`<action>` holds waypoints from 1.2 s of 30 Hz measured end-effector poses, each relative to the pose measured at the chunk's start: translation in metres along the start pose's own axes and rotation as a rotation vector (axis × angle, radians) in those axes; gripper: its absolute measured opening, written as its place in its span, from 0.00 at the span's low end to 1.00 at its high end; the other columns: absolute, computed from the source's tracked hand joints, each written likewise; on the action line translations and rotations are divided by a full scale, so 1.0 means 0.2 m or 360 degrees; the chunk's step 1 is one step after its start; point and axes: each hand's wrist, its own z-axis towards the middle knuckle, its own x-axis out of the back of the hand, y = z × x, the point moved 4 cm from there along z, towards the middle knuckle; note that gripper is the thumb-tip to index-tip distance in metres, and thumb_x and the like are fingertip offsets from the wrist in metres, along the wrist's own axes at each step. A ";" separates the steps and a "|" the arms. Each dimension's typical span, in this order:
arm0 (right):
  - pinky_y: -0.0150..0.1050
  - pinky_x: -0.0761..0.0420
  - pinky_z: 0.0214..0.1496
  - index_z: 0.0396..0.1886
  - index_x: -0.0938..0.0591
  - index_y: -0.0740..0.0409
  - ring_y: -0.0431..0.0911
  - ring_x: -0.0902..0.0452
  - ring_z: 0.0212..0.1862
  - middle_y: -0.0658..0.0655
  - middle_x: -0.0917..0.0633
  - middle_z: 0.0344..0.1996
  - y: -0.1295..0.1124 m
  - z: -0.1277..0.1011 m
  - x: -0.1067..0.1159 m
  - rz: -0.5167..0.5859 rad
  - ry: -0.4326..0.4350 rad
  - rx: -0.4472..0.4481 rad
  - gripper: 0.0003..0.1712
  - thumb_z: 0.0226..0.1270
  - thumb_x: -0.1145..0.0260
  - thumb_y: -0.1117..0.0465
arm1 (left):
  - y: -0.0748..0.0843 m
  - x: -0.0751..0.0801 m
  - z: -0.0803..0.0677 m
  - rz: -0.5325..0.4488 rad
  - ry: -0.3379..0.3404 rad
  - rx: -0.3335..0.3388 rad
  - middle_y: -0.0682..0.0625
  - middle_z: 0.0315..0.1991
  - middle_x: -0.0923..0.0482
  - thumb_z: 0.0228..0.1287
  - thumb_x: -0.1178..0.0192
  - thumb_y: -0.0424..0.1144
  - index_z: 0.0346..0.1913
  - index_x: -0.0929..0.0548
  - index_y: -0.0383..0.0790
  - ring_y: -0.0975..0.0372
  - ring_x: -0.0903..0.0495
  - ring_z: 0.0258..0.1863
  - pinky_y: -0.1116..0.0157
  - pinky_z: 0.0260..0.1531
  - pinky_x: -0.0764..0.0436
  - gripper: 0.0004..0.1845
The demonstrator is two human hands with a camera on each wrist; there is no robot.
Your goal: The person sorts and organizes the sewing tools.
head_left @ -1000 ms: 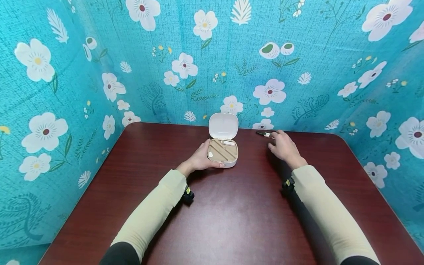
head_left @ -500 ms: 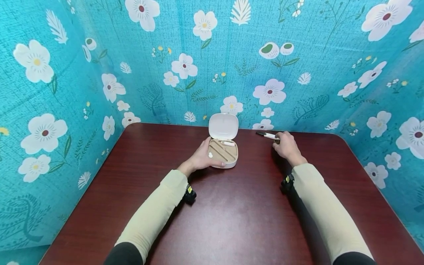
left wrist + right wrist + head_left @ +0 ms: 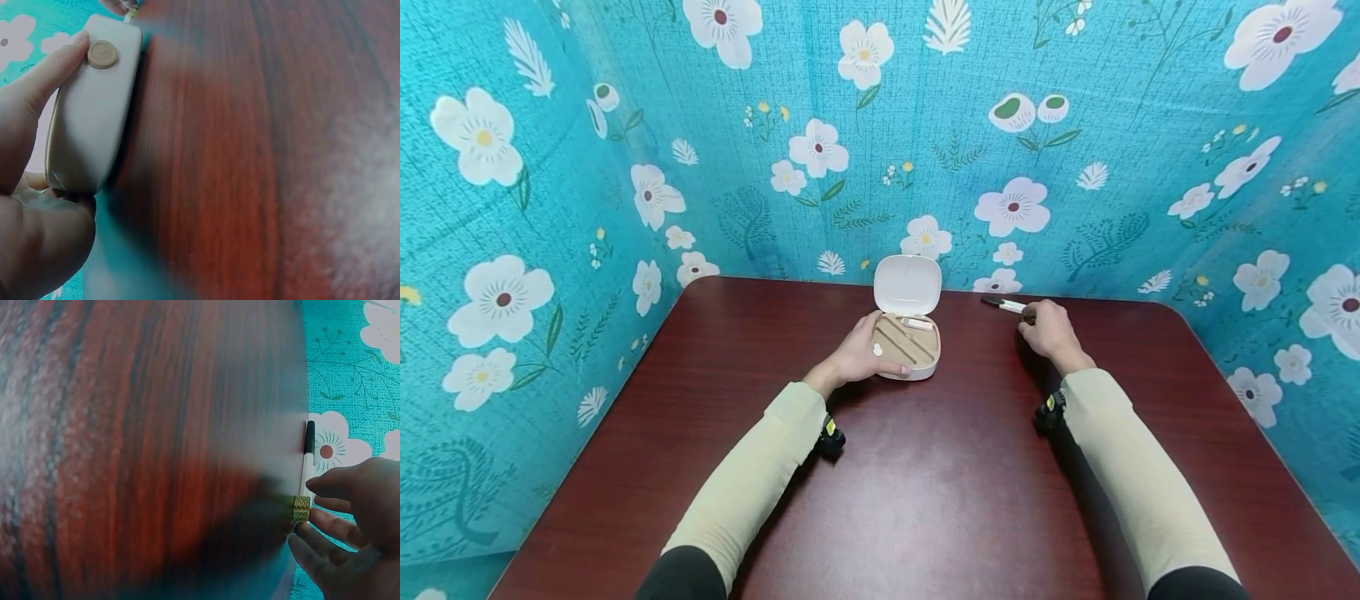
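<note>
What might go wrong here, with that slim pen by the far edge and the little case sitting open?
The pen lies close to the table's far edge by the wall; the right hand pinches only its gold end, so it might roll or slip away. The open case is steadied by the left hand alone; a nudge might shake loose the small white pieces in its tray.

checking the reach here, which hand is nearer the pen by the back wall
Right. The right hand has its fingertips on the pen; the left hand holds the open white case, well off to the pen's left.
</note>
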 end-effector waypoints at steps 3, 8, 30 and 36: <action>0.61 0.25 0.60 0.55 0.18 0.73 0.66 0.25 0.57 0.73 0.19 0.53 0.01 0.00 0.00 -0.0002 0.0016 0.0007 0.16 0.73 0.40 0.67 | -0.01 -0.01 0.00 0.0015 0.0003 0.0017 0.42 0.68 0.35 0.40 0.14 0.46 0.76 0.40 0.39 0.54 0.33 0.64 0.55 0.68 0.34 0.61; 0.59 0.23 0.55 0.51 0.16 0.71 0.63 0.22 0.52 0.71 0.16 0.48 0.01 0.00 -0.01 0.0026 0.0036 0.0015 0.14 0.72 0.38 0.67 | -0.01 -0.01 0.00 0.0011 0.0003 0.0022 0.43 0.68 0.35 0.40 0.14 0.46 0.76 0.40 0.40 0.54 0.32 0.64 0.56 0.68 0.34 0.61; 0.38 0.18 0.36 0.45 0.14 0.68 0.49 0.15 0.34 0.64 0.11 0.37 -0.11 -0.06 -0.06 0.0431 -0.0105 0.0007 0.08 0.73 0.35 0.67 | -0.03 -0.01 0.00 0.0049 -0.0033 0.0035 0.43 0.69 0.36 0.42 0.15 0.47 0.77 0.42 0.40 0.54 0.32 0.64 0.56 0.68 0.33 0.61; 0.44 0.14 0.43 0.49 0.16 0.74 0.55 0.14 0.40 0.70 0.13 0.41 -0.17 -0.07 -0.09 0.0749 -0.0203 0.0066 0.12 0.75 0.37 0.68 | -0.03 0.00 0.00 0.0067 -0.0029 0.0036 0.42 0.69 0.37 0.42 0.15 0.47 0.77 0.42 0.40 0.54 0.32 0.64 0.56 0.68 0.34 0.61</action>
